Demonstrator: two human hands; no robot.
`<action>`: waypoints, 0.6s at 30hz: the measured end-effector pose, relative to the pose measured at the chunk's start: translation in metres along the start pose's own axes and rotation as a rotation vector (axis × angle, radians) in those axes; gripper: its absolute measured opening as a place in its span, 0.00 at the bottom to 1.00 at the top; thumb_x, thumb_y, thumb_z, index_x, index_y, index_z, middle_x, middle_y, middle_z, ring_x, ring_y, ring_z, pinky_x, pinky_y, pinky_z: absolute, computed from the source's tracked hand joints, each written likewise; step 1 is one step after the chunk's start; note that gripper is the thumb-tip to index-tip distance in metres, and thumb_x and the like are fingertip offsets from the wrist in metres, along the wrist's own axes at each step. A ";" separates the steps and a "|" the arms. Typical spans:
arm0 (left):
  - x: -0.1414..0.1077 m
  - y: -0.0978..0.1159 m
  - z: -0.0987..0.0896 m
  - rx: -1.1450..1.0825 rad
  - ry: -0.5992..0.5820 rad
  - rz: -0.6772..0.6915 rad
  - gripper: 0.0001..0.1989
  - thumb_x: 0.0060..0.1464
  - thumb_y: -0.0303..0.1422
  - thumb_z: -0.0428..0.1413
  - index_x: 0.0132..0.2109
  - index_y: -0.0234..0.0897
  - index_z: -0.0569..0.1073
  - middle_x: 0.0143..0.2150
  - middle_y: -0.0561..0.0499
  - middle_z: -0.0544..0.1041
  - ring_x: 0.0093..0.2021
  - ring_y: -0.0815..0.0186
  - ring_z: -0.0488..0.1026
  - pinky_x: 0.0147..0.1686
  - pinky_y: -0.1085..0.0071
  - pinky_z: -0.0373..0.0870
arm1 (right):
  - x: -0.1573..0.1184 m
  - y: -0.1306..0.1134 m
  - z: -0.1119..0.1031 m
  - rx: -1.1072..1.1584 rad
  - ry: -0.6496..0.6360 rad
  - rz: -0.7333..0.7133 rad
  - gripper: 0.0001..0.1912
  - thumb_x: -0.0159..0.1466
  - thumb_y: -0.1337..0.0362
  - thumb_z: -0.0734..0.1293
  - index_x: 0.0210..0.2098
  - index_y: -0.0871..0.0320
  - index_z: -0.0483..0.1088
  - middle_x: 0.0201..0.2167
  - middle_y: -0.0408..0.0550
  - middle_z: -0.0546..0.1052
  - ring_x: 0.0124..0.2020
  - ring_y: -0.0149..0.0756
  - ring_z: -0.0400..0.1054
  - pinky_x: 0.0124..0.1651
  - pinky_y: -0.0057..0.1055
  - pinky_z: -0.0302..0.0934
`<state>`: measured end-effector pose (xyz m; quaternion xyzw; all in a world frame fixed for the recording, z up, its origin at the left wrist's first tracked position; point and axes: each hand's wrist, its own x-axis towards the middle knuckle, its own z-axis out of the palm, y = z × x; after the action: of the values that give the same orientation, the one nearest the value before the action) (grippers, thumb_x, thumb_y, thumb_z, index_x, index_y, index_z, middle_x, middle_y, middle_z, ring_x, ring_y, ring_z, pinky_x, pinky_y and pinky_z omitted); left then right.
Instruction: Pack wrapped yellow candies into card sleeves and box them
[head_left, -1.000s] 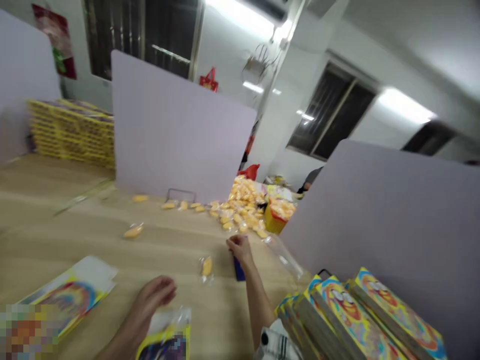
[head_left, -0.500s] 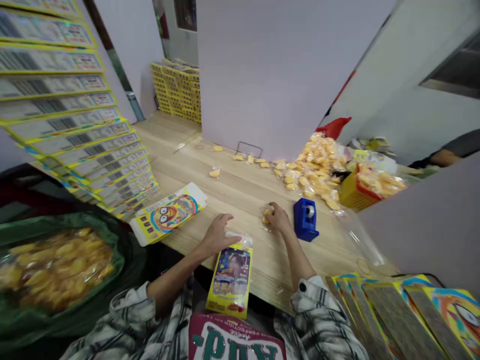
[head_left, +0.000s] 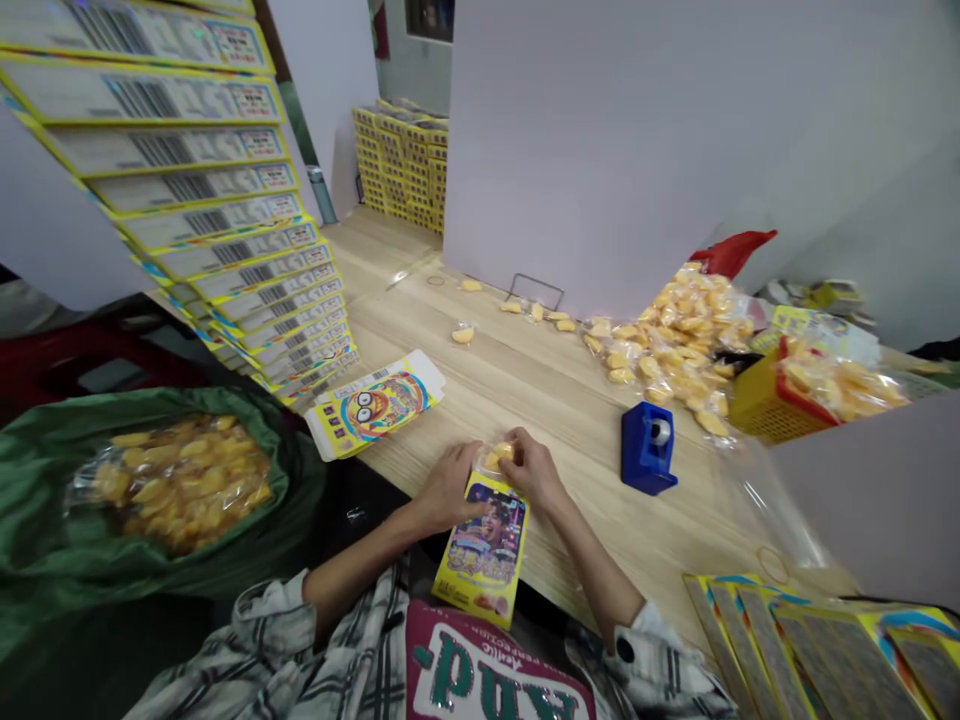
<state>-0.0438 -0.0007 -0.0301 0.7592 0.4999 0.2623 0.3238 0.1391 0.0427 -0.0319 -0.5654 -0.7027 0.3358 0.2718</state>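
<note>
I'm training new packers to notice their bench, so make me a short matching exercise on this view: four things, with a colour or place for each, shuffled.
Column 1
1. Tape dispenser
2. Large open bag
3. Basket
4. Right hand

Column 2
A. Yellow with a red rim
B. At the top end of the box that the left hand holds
C. Green
D. Blue

Right pairs: 1-D, 2-C, 3-A, 4-B
</note>
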 end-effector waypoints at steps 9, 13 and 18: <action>-0.007 -0.004 0.002 -0.001 0.035 0.026 0.38 0.39 0.39 0.66 0.56 0.32 0.63 0.53 0.39 0.68 0.55 0.49 0.64 0.55 0.50 0.62 | 0.000 -0.002 -0.010 -0.010 -0.316 -0.053 0.17 0.63 0.56 0.59 0.20 0.57 0.61 0.16 0.39 0.64 0.21 0.28 0.56 0.24 0.25 0.45; -0.004 -0.001 0.004 -0.057 -0.038 0.170 0.40 0.44 0.36 0.62 0.63 0.35 0.56 0.64 0.38 0.59 0.64 0.50 0.55 0.62 0.50 0.54 | -0.001 -0.003 -0.009 0.101 -0.443 -0.009 0.17 0.63 0.56 0.57 0.22 0.57 0.62 0.16 0.38 0.64 0.19 0.28 0.57 0.24 0.25 0.48; 0.012 -0.002 0.007 -0.086 -0.096 0.171 0.37 0.43 0.31 0.61 0.62 0.35 0.59 0.62 0.39 0.64 0.63 0.53 0.59 0.62 0.53 0.56 | -0.002 0.000 -0.009 -0.032 -0.254 -0.009 0.05 0.58 0.65 0.63 0.31 0.58 0.70 0.20 0.39 0.66 0.23 0.30 0.59 0.27 0.25 0.51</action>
<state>-0.0357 0.0094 -0.0347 0.7963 0.4054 0.2736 0.3559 0.1464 0.0418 -0.0263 -0.5192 -0.7393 0.3923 0.1732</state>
